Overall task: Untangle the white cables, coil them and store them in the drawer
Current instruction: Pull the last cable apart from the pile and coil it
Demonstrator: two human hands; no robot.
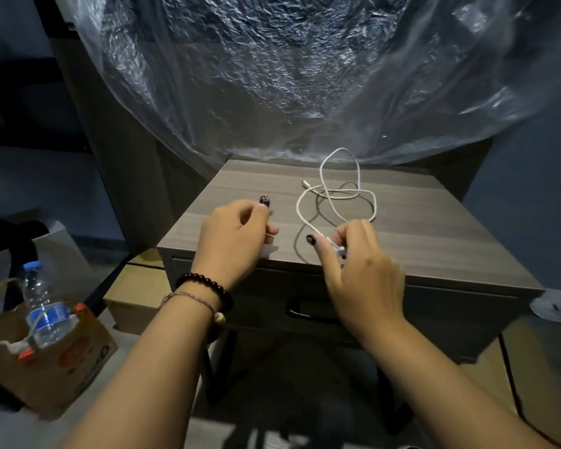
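the cable [336, 196] lies looped on the nightstand [418, 228], beyond the right hand [353, 254] fingers, one end pinched in them. the left hand [237, 234] sits left of it at the front edge. the drawer [450, 319] is below the fingers, plastic sheeting [289, 76] behind, a bottle [44, 306] in a box [55, 367] far left.

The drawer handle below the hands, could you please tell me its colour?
Black, a dark bar on the grey drawer handle front, seen in the head view.

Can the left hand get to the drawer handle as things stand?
Probably yes, once it lets go. The left hand hovers at the front edge of the nightstand, pinching something small and white. The black drawer handle lies below; only the right hand, pinching the white cable, overlaps its right end.
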